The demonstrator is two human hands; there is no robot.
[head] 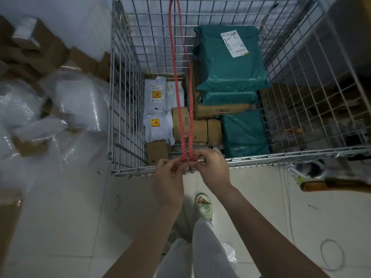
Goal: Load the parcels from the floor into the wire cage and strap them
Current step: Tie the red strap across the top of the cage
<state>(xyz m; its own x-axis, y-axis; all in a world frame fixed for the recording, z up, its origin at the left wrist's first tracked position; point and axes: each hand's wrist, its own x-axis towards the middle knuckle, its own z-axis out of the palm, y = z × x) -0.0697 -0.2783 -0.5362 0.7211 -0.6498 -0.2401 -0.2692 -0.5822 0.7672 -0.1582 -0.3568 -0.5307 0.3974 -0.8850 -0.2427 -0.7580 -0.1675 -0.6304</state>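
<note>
A wire cage (124,101) stands in front of me, holding green bagged parcels (230,63), white bagged parcels (158,109) and brown cardboard boxes (198,131). A red strap (176,81) runs doubled across the cage top from the far rim to the near rim. My left hand (168,179) and my right hand (212,169) both pinch the strap's near end at the cage's front rim, fingers closed on it. The strap's end and any hook are hidden between my fingers.
Loose cardboard boxes (40,49) and clear plastic wrap (76,101) lie heaped on the floor to the left. A cardboard edge (8,221) shows at the lower left. A thin wire loop (331,255) lies on the tiles at right. My slippered foot (203,205) is below my hands.
</note>
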